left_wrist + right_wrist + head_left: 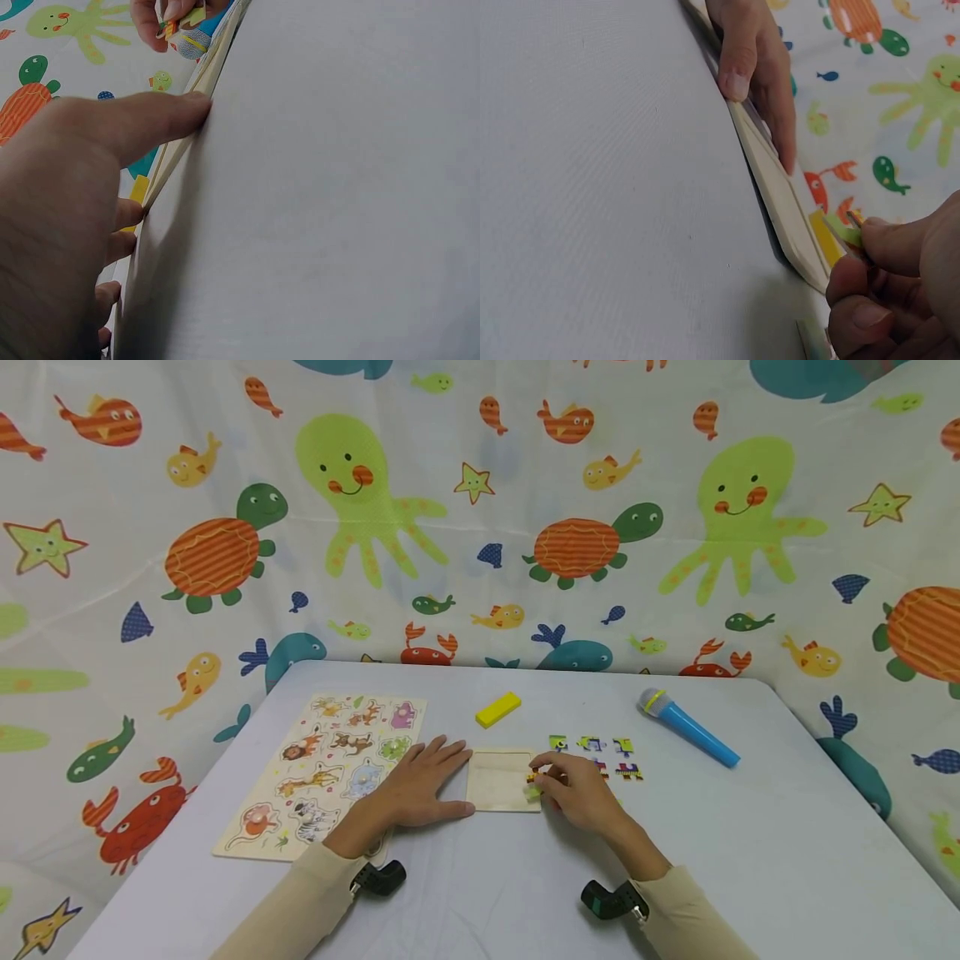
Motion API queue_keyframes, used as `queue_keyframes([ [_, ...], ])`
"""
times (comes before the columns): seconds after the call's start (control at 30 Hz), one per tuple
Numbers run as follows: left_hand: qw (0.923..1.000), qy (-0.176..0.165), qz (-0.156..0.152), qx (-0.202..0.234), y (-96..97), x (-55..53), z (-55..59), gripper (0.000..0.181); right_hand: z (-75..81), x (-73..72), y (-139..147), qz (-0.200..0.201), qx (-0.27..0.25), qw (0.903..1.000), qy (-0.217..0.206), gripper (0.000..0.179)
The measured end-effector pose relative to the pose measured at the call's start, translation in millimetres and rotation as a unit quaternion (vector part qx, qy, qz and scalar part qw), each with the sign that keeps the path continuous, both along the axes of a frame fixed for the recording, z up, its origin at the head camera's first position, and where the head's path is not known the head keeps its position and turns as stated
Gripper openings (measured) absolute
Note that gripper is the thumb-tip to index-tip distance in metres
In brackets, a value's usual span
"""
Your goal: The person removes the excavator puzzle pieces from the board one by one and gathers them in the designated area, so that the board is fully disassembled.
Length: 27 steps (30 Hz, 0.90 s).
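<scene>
A small wooden puzzle tray (501,783) with a raised rim lies in the middle of the table. My left hand (422,785) rests at its left edge, fingers spread and fairly straight, the thumb at the near corner. Over the tray's right side my right hand (576,789) pinches a colourful puzzle piece (532,792) between thumb and fingers. In the left wrist view the piece (196,16) shows orange and green; in the right wrist view it appears tilted, held off the tray. Several loose jigsaw pieces (628,771) lie right of the tray, some partly hidden by the right hand.
A larger wooden animal puzzle board (303,756) lies on the left, partly under the left forearm. Behind the tray sits a yellow block (498,710). A blue toy microphone (693,732) lies at the right back. A sea-animal patterned cloth (480,527) hangs behind the white table.
</scene>
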State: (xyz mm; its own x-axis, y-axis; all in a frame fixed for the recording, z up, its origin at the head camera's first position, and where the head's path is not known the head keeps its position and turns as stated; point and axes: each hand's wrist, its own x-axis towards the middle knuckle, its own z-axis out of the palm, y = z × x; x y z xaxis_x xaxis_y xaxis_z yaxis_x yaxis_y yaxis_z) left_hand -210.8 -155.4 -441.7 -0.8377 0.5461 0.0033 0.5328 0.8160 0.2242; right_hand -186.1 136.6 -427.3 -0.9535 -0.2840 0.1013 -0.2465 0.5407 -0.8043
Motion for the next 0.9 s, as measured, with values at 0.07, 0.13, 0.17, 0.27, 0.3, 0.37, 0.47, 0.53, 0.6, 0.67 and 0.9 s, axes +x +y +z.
queue_keyframes([
  [0.07,1.0000,-0.001,0.001,0.002,-0.3,0.1,0.4,0.090,0.3,0.2,4.5,-0.011,0.000,0.9999,-0.001,0.020],
  [0.13,1.0000,-0.002,0.002,0.003,-0.4,0.4,1.1,0.090,0.5,1.0,9.0,-0.022,0.000,0.9997,-0.007,0.021],
  [0.17,1.0000,-0.003,0.002,0.004,-0.5,0.6,1.4,0.090,0.6,1.5,11.2,-0.028,0.001,0.9995,-0.012,0.022],
  [0.27,1.0000,-0.004,0.001,0.004,-0.1,0.3,1.2,0.090,-1.3,2.8,17.9,-0.041,0.004,0.9989,-0.023,0.024],
  [0.3,1.0000,-0.004,0.000,0.004,0.1,0.3,1.0,0.090,-1.9,3.3,20.0,-0.044,0.005,0.9987,-0.026,0.024],
  [0.37,1.0000,-0.004,0.000,0.004,0.3,0.2,0.5,0.090,-3.5,4.3,24.5,-0.048,0.008,0.9985,-0.024,0.024],
  [0.47,1.0000,-0.005,0.001,0.001,0.7,0.4,0.2,0.091,-5.2,6.1,31.9,-0.054,0.012,0.9983,-0.020,0.024],
  [0.53,1.0000,-0.005,0.002,-0.001,0.6,0.5,0.2,0.091,-5.5,7.4,37.4,-0.060,0.012,0.9980,-0.017,0.023],
  [0.6,1.0000,-0.005,0.002,-0.001,0.6,0.6,0.3,0.091,-5.3,8.9,43.1,-0.068,0.007,0.9975,-0.020,0.023],
  [0.67,1.0000,-0.005,0.003,-0.002,0.4,0.7,0.5,0.091,-4.5,10.2,49.2,-0.076,-0.002,0.9969,-0.023,0.022],
  [0.9,1.0000,-0.003,0.004,0.003,0.6,0.7,-0.3,0.090,-1.9,12.8,72.9,-0.102,-0.021,0.9940,-0.033,0.016],
])
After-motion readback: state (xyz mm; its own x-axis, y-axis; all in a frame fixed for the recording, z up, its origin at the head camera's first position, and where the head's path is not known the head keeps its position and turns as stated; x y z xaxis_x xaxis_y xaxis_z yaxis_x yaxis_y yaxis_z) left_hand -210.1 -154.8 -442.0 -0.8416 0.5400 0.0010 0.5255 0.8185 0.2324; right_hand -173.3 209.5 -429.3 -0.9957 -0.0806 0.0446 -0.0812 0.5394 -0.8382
